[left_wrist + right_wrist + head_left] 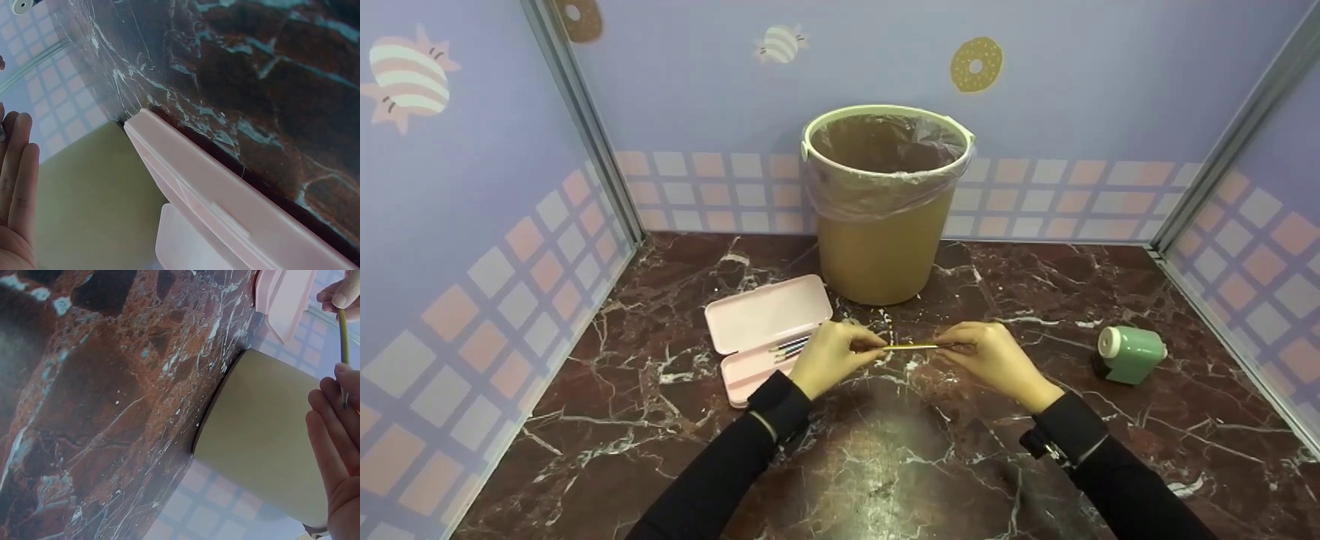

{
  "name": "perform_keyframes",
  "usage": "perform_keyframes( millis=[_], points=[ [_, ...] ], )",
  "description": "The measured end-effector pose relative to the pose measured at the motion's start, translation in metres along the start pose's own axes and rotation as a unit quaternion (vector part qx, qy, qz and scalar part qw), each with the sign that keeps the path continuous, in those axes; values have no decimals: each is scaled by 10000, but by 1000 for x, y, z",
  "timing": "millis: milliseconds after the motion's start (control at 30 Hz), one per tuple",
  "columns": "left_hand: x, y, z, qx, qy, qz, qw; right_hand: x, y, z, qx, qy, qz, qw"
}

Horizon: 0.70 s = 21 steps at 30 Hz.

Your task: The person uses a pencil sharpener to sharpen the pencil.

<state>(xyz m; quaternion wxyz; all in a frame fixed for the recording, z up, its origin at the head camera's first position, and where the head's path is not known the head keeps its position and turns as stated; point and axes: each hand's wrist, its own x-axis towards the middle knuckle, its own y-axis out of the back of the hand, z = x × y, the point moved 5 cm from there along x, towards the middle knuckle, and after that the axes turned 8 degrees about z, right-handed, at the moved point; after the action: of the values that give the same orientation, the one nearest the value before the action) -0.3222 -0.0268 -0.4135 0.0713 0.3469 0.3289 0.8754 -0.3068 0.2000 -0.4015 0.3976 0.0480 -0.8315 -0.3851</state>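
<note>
A thin yellow pencil (pixel 911 346) lies level between my two hands, above the marble-patterned table. My left hand (pixel 834 354) pinches one end between thumb and fingers, just over the pencil case. The other end is pinched by my right hand (pixel 994 354); the right wrist view shows the dark point of the pencil (pixel 344 343) by the right fingers. Beside the left hand, a pink pencil case (pixel 765 319) lies with its lid raised. Several striped pencils (pixel 791 346) rest inside it, partly hidden by that hand.
A tan bin (pixel 881 255) with a clear plastic liner stands behind the hands, against the back wall. On the right sits a small green device (pixel 1138 354) with a cream round end. Pale crumbs dot the table (pixel 885 465) near the bin. Patterned panels close three sides.
</note>
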Motion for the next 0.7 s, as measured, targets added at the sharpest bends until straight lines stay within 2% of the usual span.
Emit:
perform_keyframes(
  millis=[200,367,533,700],
  points=[
    [-1,1,2,287,-118,-15,9995,-3,0,2,-187,109,-122,9997],
    [-1,2,0,301,-60,-98,9995,-9,12,9,-417,75,-101,9990],
    [-3,3,-4,321,-4,-169,9993,-21,41,32,-822,-103,-126,9965],
    [-8,4,-7,321,15,-159,9994,-38,82,63,-1260,-597,-297,9898]
  ],
)
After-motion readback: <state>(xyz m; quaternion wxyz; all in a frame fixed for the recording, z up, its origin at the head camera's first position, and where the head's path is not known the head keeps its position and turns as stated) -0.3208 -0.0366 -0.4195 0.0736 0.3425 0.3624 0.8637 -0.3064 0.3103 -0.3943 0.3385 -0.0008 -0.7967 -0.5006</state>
